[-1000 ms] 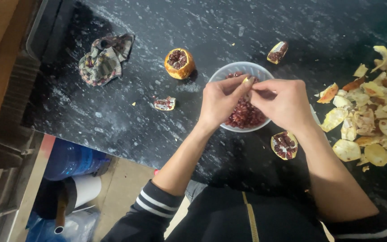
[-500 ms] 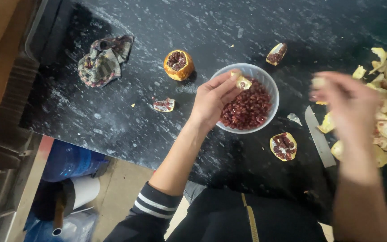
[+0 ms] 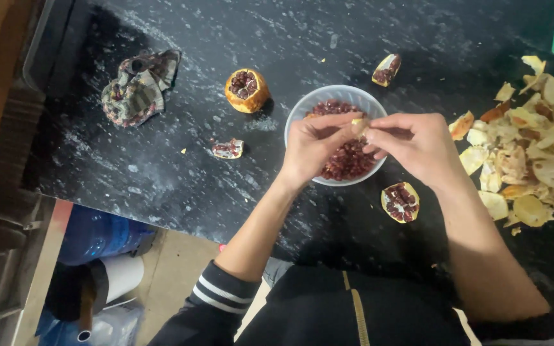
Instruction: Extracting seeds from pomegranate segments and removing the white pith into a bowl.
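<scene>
We are stripping seeds from a small pomegranate piece (image 3: pixel 358 126), holding it over the white bowl (image 3: pixel 296 116) of seeds near the middle of the dark counter (image 3: pixel 161 173). Our left hand (image 3: pixel 314 148) and right hand (image 3: pixel 418 144) are both curling closed, fingertips pinching the piece between them. Judging by this, the next move is calling for thumbs prying gently, keeping loosened seeds falling inside the bowl.

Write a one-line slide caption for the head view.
Both hands, left hand and right hand, pinch a pomegranate piece over a white bowl of seeds on a dark counter.
</scene>
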